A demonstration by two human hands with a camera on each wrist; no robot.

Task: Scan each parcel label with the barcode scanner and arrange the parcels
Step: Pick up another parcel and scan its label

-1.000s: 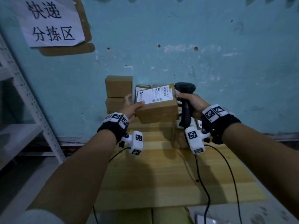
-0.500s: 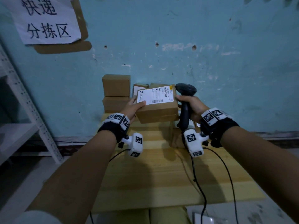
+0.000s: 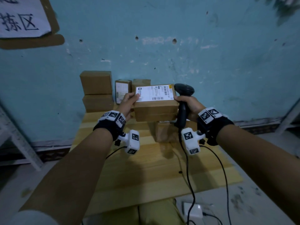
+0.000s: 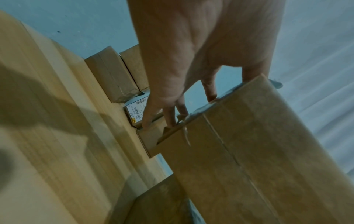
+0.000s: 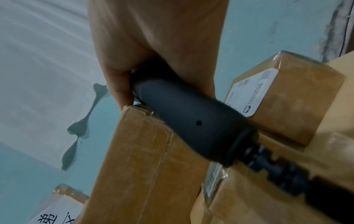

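Note:
A brown cardboard parcel (image 3: 155, 109) with a white label (image 3: 154, 93) on top is held up above the wooden table (image 3: 146, 176). My left hand (image 3: 128, 101) grips its left end, thumb on the label; the left wrist view shows the fingers (image 4: 168, 115) under the parcel (image 4: 249, 151). My right hand (image 3: 188, 104) holds the black barcode scanner (image 3: 183, 103) upright by its handle against the parcel's right end. In the right wrist view the scanner handle (image 5: 191, 124) lies across the parcel (image 5: 145, 159).
Two plain boxes (image 3: 96, 91) are stacked at the table's back left, and smaller labelled parcels (image 3: 123, 90) stand beside them. More parcels (image 3: 164, 132) sit under the held one. The scanner cable (image 3: 190, 184) runs down off the front edge. A metal shelf (image 3: 14, 135) stands left.
The parcel, both hands and the scanner keep the same hold and have barely shifted. The head view has tilted down slightly, so the wall sign sits higher.

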